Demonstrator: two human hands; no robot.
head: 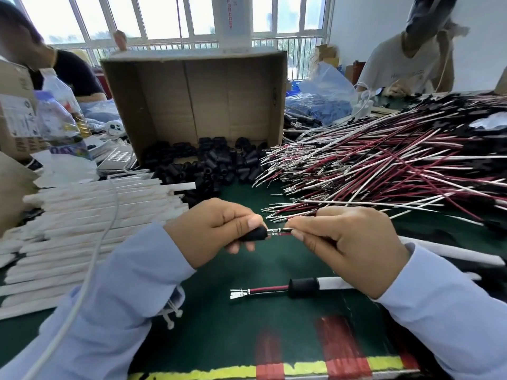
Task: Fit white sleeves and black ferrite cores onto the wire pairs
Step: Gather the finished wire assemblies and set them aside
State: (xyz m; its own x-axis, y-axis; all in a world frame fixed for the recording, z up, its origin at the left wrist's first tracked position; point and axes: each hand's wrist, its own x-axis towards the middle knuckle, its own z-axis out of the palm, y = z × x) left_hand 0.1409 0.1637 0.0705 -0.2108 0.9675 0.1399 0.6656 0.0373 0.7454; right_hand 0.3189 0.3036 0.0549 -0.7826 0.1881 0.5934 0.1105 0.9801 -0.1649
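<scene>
Just above the green mat (274, 338), the left hand (216, 231) pinches one black ferrite core (253, 233) lying left-to-right, while the right hand (345, 242) pinches one wire pair (279, 231) whose metal ends point left, seemingly touching the core's mouth; one finished assembly (288, 289) lies nearer, pointing likewise.

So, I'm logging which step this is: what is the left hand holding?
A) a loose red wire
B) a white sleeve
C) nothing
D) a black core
D: the left hand pinches a black core, while the right hand holds the wire pair with its metal tips at the core's end.
</scene>
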